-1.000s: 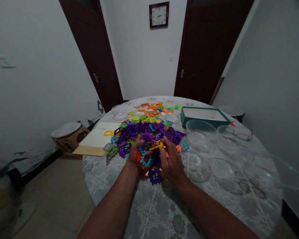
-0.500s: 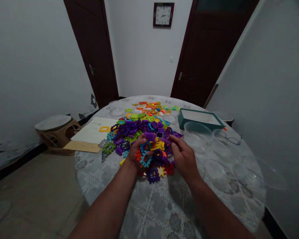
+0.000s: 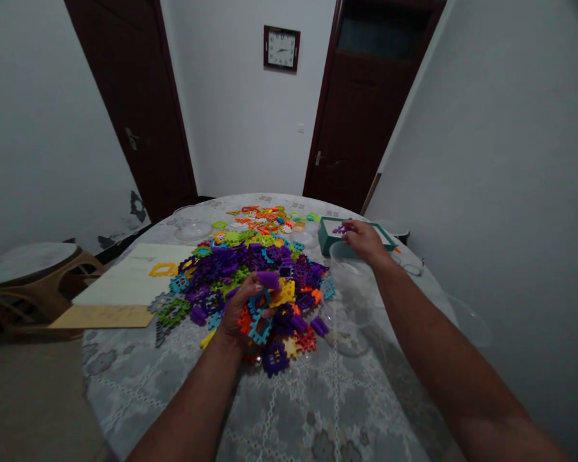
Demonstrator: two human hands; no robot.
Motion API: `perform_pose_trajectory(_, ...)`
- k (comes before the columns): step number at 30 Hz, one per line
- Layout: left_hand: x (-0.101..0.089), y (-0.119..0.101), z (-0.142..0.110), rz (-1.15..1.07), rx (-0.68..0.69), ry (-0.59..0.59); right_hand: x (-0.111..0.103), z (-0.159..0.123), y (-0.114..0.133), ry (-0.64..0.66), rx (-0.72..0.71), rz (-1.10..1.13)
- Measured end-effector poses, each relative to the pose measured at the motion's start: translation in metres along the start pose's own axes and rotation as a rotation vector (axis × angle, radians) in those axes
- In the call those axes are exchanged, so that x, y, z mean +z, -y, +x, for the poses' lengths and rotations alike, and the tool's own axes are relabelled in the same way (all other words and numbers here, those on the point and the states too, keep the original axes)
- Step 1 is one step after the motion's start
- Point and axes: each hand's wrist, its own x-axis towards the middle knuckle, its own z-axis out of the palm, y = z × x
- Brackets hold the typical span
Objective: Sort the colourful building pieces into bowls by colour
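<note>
My left hand (image 3: pixel 241 314) is closed around a bunch of plastic interlocking building pieces: a purple piece (image 3: pixel 268 280) on top, a yellow piece (image 3: pixel 284 292), a blue piece (image 3: pixel 260 328) and an orange one. Over the open green box (image 3: pixel 324 240) is my right hand (image 3: pixel 363 239), its fingertips pinching a small purple building piece (image 3: pixel 340 230). Beyond and around my left hand spreads a heap of building pieces (image 3: pixel 241 260), mostly purple, with green and blue among them. A dark purple square piece (image 3: pixel 275 359) lies nearest to me on the tablecloth.
Orange pieces (image 3: pixel 264 218) lie at the far side of the round table (image 3: pixel 289 423). Clear plastic containers (image 3: pixel 349 289) stand in front of the box. On the left are a cream sheet (image 3: pixel 120 273) and a yellow piece (image 3: pixel 163 269). A wooden stool (image 3: pixel 43 279) stands beyond.
My right hand has moved away from the heap, rightward and forward to the green box, with a purple building piece. My left hand keeps its hold. The view has turned right.
</note>
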Motion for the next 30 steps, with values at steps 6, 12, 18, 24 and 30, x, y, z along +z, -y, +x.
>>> perform_pose_trajectory(6, 0.001, 0.003, 0.001, 0.027, -0.016, 0.021, -0.004, -0.008, 0.010, -0.113, -0.058, -0.039)
perform_pose_trajectory(12, 0.000, 0.004, -0.002, -0.010, -0.032, 0.017, 0.024, -0.098, 0.046, 0.234, -0.191, 0.094)
perform_pose_trajectory(18, 0.001, 0.002, -0.007, -0.049, -0.011, 0.063, 0.057, -0.148, 0.067, 0.398, -0.261, 0.168)
perform_pose_trajectory(24, 0.001, 0.002, -0.009, -0.028, -0.055, 0.124, 0.076, -0.155, 0.055, 0.458, -0.244, 0.315)
perform_pose_trajectory(30, 0.002, 0.006, -0.011, -0.079, -0.072, 0.069, 0.062, -0.156, 0.049, 0.269, -0.373, 0.160)
